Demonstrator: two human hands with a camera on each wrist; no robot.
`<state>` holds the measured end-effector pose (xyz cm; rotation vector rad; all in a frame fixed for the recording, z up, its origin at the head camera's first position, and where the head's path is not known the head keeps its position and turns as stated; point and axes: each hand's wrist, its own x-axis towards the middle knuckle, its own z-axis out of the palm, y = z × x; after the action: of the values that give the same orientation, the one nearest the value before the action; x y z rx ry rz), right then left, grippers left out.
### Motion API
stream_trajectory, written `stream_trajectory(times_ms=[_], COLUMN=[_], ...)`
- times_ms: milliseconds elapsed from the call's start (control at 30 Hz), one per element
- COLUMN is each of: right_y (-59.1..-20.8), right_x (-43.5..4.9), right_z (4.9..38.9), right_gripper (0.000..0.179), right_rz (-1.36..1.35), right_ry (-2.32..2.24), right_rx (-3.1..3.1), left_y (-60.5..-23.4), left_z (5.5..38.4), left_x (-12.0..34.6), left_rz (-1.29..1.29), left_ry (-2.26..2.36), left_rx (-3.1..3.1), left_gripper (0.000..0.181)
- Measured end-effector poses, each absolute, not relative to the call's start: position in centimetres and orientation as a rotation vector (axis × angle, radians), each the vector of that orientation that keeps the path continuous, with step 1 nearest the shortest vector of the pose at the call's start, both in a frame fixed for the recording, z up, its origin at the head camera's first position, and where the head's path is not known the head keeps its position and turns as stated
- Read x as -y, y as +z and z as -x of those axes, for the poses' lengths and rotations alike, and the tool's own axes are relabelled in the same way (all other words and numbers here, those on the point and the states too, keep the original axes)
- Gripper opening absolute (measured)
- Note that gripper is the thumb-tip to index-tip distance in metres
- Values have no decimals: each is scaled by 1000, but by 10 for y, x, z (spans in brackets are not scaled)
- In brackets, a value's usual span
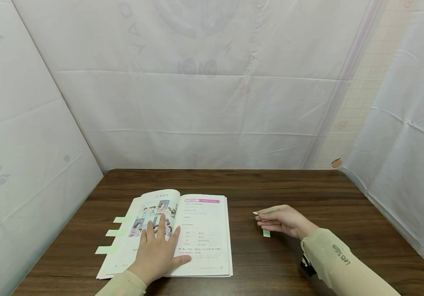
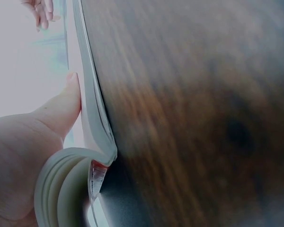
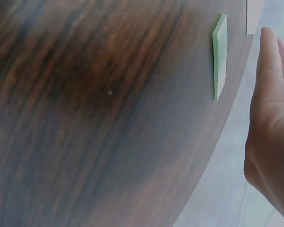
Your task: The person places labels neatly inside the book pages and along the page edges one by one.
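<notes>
Green tabs (image 1: 105, 249) jut from the open book (image 1: 199, 265), which the left hand (image 1: 156, 253) presses with spread fingers; a green pad (image 1: 266, 233) lies on the tabletop (image 1: 271, 185) by the right hand (image 1: 284, 220) (whether pinching anything, I cannot tell).

Open book (image 1: 203, 230): face up on the table (image 1: 241, 181), nearer its left edge than its right; coloured cartoon scenes on the left page, text beneath a pink banner on the right.
Pale green tabs (image 1: 115, 232): three, jutting toward the table's left edge.
Green pad (image 3: 220, 61): narrow block, lying between book and table's right edge.
</notes>
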<state>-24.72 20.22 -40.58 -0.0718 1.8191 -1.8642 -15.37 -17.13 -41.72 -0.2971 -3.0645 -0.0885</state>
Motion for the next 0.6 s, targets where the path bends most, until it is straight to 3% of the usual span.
stream_trajectory(times_ms=[600], right_y=[-405], right_x=[-184], right_z=[239], right_gripper=[42], right_rz=[122], right_ry=[-1837], right_rx=[-1854], left_y=[-417], left_z=[151], left_x=[172], left_rz=[306], left_ry=[-97], left_rx=[3046], left_gripper=[89])
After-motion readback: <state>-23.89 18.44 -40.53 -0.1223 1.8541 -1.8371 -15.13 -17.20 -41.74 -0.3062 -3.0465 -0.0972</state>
